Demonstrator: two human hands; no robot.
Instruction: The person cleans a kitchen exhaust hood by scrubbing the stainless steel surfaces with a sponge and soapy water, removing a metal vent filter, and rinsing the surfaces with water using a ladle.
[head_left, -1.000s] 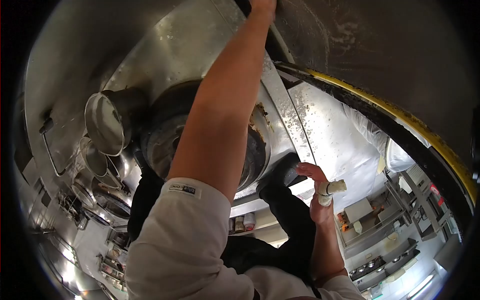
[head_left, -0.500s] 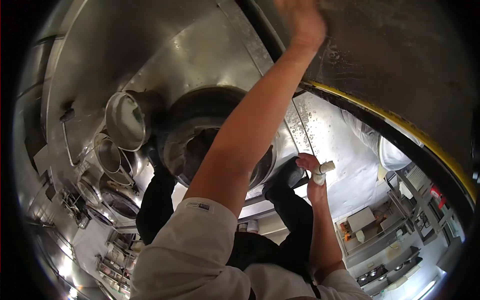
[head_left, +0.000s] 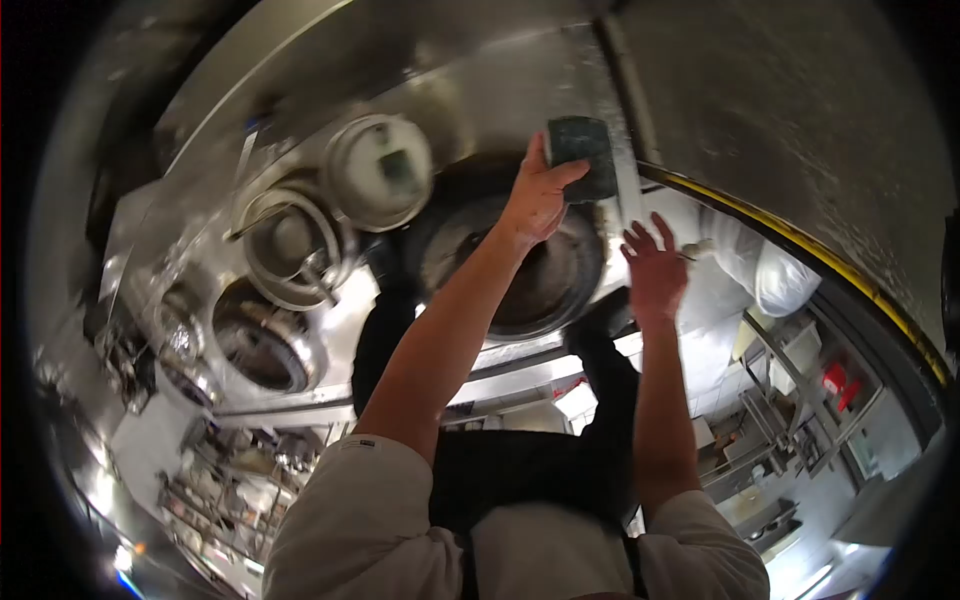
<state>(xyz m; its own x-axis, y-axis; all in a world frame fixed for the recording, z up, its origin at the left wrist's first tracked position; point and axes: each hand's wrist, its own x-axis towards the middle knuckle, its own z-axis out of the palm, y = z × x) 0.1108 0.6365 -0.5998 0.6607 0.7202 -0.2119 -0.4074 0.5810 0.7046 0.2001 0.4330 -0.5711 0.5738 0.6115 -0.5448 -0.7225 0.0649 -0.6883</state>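
My left hand (head_left: 538, 200) grips a dark green scouring pad (head_left: 582, 150), the thumb lying across its face. Both are above a large dark wok (head_left: 560, 290) set between my legs. To its right, my right hand (head_left: 655, 275) is raised with fingers spread, holding nothing. A white wrapping (head_left: 697, 249) shows around one of its fingers. Left of the wok stands a round pot (head_left: 340, 165) of whitish liquid, with a dark green square patch showing in it.
A metal panel (head_left: 800, 110) with a yellow edge strip (head_left: 765, 217) slants across the upper right. More pots line the left, including a metal pot (head_left: 255, 235) and a dark pot (head_left: 262, 335). Clear plastic-wrapped items (head_left: 785, 280) sit at right.
My left hand has come down from the upper metal panel, and the pad now shows in it. My right hand has risen from beside my knee and spread its fingers. The view has shifted.
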